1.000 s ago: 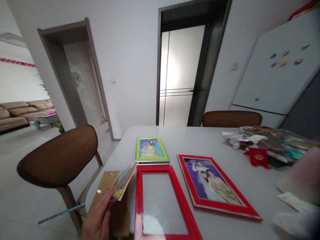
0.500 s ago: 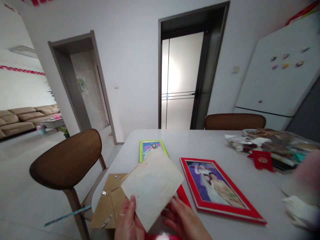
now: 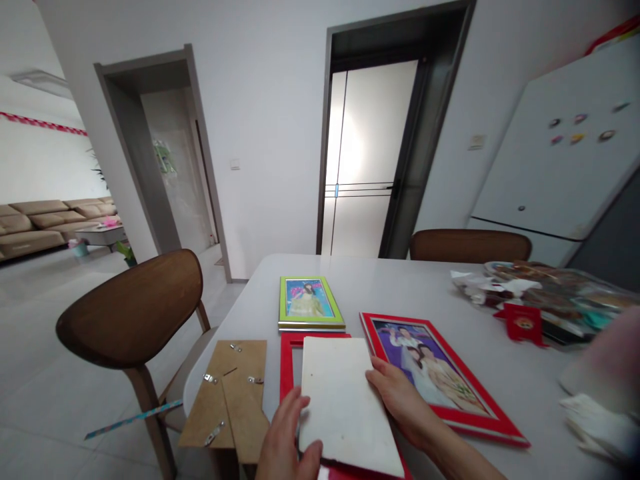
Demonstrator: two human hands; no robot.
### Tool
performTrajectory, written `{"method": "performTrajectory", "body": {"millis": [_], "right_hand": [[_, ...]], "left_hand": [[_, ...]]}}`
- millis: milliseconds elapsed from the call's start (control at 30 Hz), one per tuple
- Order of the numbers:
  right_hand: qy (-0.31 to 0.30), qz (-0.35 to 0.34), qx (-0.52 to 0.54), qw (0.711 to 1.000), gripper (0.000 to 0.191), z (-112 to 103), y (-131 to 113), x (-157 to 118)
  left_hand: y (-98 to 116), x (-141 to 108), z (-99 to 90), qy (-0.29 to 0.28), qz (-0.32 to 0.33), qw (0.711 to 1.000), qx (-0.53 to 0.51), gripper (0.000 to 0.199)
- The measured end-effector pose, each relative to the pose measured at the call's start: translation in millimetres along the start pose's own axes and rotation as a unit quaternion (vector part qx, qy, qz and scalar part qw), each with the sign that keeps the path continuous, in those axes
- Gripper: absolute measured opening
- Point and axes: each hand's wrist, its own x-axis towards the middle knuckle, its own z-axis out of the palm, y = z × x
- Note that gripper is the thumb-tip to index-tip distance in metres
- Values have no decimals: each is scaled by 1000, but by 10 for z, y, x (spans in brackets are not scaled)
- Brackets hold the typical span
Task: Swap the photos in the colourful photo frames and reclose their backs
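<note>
A blank white card [image 3: 345,407] lies at a slight tilt over a red picture frame [image 3: 287,370], covering most of it. My left hand [image 3: 290,437] holds the card by its left edge, thumb and fingers apart along it. On the opposite edge, my right hand [image 3: 400,393] grips with its fingers close together. To the left is a brown backing board [image 3: 205,413] with metal clips and a stand flap. Past the card sits a green-framed photo [image 3: 310,303]. A second, red-framed photo [image 3: 440,373] of a couple lies to the right.
Bagged items [image 3: 560,283] and a small red packet [image 3: 524,325] occupy the right of the white table [image 3: 380,283]. A blurred pink-topped object [image 3: 605,353] stands nearer. Wooden chairs are at the left [image 3: 135,307] and the far side [image 3: 470,245].
The card has come down from a raised, turned position to over the red frame, straighter now. My right hand has moved to its right edge, and the green-framed photo is uncovered.
</note>
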Motion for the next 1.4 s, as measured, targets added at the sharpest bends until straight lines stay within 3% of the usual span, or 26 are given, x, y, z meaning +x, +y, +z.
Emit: {"method": "performTrajectory", "body": {"millis": [100,200,267,367,567,667,733,833,967,1100,1200,1300,1400], "right_hand": [[-12,-20,-55,998,46,79,20,87],[-15,-49,-145,988,45,118,40,191],[2,-90,-281,955,41,119,40,240],[37,-136,-470,871,34,111,23,252],[101,-116,-583,798,28,150,31,197],[110,-121,-620,767,32,149,57,193],[105,-139,-615,769,36,158,72,167],[61,-189,-571,797,38,286,78,47],[-40,-280,-509,813,33,752,84,-169],[-113,-300,-510,798,54,1294,195,-228],[-110,-287,-499,810,54,1508,269,-195],[-88,-298,-438,843,51,1469,202,-214],[-77,-325,-415,846,51,1181,64,-310]], "left_hand": [[-52,-29,27,-39,100,986,124,46],[-83,-30,38,-43,141,970,191,46],[-92,-29,33,-48,151,963,217,44],[-96,-29,31,-54,158,954,247,40],[-65,-5,68,-76,159,942,285,40],[-78,-27,-91,-79,154,942,288,47],[-155,-83,-330,-72,141,940,301,55],[-384,-220,-781,-54,95,931,349,71],[-721,-369,-1163,-1,10,900,435,66],[-889,-380,-1199,58,41,889,452,46],[-867,-347,-1211,97,63,886,449,39],[-699,-310,-1233,119,107,888,431,38],[-427,-261,-1130,108,148,893,411,44]]}}
